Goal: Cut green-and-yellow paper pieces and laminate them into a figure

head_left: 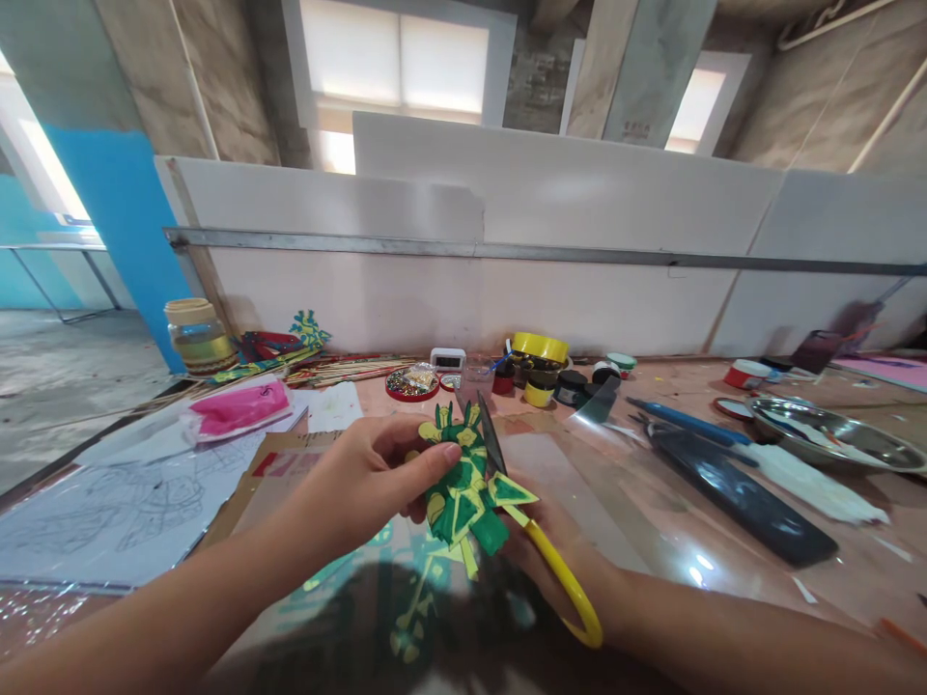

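Note:
A green and yellow painted cutout (460, 483) is pinched in my left hand (383, 463), thumb on its front and fingers behind it. My right hand (543, 541) is wrapped round scissors with a yellow handle (569, 589); its fingers are partly hidden behind the cutout and the handle. The dark blades (491, 434) point up and away, along the cutout's right edge. A small green and yellow triangular part (513, 490) sticks out at the right, in front of the scissors. Beneath the hands, the glossy table surface shows a reflection of the cutout.
Drawing sheets (145, 502) and a pink packet (240, 409) lie left. Behind are a jar (197, 338), a red dish of beads (412, 382), paint pots (538, 390) and yellow tape (540, 347). A black object (745, 497) and a metal bowl (840, 434) are right.

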The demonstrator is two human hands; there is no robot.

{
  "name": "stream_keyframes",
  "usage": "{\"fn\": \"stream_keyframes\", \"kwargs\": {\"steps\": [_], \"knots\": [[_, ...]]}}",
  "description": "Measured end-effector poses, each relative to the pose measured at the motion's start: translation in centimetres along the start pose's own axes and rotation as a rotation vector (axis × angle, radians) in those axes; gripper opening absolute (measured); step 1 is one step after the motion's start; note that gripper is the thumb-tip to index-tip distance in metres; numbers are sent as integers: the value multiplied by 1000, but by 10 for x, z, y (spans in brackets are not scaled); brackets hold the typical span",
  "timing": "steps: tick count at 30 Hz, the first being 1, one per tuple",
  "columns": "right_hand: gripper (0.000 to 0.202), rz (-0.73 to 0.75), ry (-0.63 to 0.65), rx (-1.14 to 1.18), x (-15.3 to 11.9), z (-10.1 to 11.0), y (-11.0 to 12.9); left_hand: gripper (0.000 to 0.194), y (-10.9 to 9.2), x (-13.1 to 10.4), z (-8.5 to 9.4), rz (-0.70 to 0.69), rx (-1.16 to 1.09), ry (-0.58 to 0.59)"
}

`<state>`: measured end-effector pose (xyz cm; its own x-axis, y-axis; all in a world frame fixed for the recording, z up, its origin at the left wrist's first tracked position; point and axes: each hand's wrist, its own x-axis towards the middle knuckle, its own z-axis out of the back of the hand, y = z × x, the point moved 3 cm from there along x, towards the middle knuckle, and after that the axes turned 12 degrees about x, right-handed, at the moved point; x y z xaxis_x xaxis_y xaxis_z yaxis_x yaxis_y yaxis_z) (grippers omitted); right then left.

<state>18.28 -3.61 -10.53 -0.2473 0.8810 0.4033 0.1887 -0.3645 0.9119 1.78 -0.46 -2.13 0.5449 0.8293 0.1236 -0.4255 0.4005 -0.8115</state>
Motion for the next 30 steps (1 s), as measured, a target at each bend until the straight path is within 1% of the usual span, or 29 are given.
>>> {"fn": "stream_keyframes", "kwargs": {"steps": [2,5,8,14,21,30], "knots": [[34,8,11,18,-1,1,1,25,-2,0,2,1,20,4],[32,-3,-8,20,-2,2,0,25,-5,0,4,-5,46,18],[30,-36,-12,-1,-2,1,0,24,-5,0,5,-7,47,30],[24,-66,-13,59,1,-1,3,24,-5,-2,8,-25,33,57],[35,-93,-23,45,-3,0,-2,20,-8,0,11,-16,-10,94],[42,-87,-24,42,-2,-1,4,26,-3,1,12,19,60,85]]}}
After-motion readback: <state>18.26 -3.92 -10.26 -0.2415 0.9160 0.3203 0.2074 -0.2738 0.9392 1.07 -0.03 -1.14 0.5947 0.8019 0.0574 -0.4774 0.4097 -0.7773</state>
